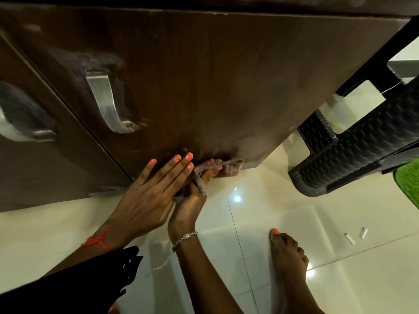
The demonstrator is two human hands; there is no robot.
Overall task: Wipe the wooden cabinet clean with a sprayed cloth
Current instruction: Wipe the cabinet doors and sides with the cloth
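The dark brown wooden cabinet [204, 75] fills the upper view, with two curved metal handles [106, 103] on its doors. A pinkish checked cloth [224, 168] is pressed against the bottom edge of the right door. My right hand [192, 200], with a bracelet at the wrist, is shut on the cloth, its fingers mostly hidden under the fabric. My left hand [154, 193] lies flat with fingers spread on the lower door, just left of the cloth and partly over my right hand.
A black plastic woven-pattern chair [353, 146] stands to the right of the cabinet, a green mat [408, 180] beyond it. My bare foot [288, 250] rests on the glossy tiled floor [249, 223]. Two small white objects [356, 235] lie on the tiles at the right.
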